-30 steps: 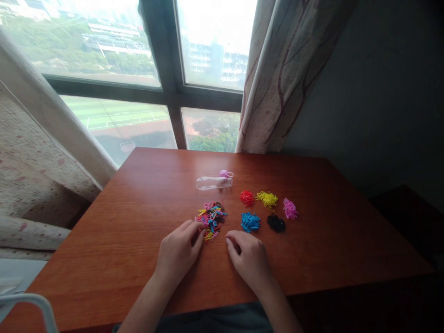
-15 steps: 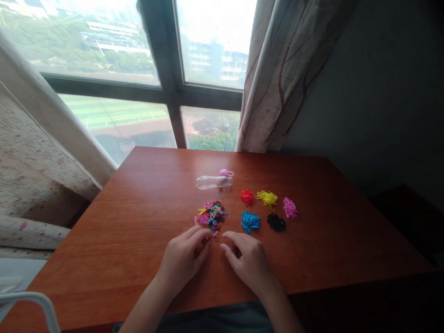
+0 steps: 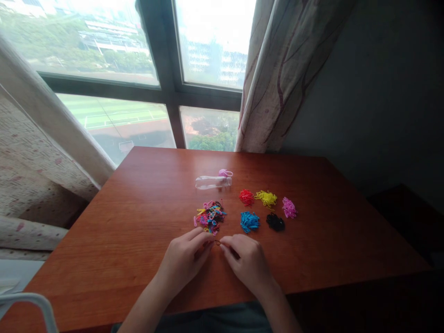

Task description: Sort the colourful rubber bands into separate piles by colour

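Note:
A small black rubber band [image 3: 217,242] is held between both hands, low over the table. My left hand [image 3: 189,252] pinches its left side, and my right hand [image 3: 247,259] pinches its right side. Just beyond my left fingertips lies a heap of mixed-colour rubber bands [image 3: 210,215]. Single-colour piles sit beyond and to the right of my right hand: blue bands [image 3: 249,222], black bands [image 3: 275,222], red bands [image 3: 246,197], yellow bands [image 3: 266,198] and pink bands [image 3: 289,207].
A clear plastic bottle [image 3: 212,182] lies on its side behind the heap, with a pink cap [image 3: 225,173] touching or close behind it. The brown wooden table [image 3: 138,194] meets a window with curtains [image 3: 267,78]. A white curved rail [image 3: 34,298] stands at the lower left.
My right hand has moved slightly left and its fingers have closed on the black band, which only my left hand held before. The piles stay as they were.

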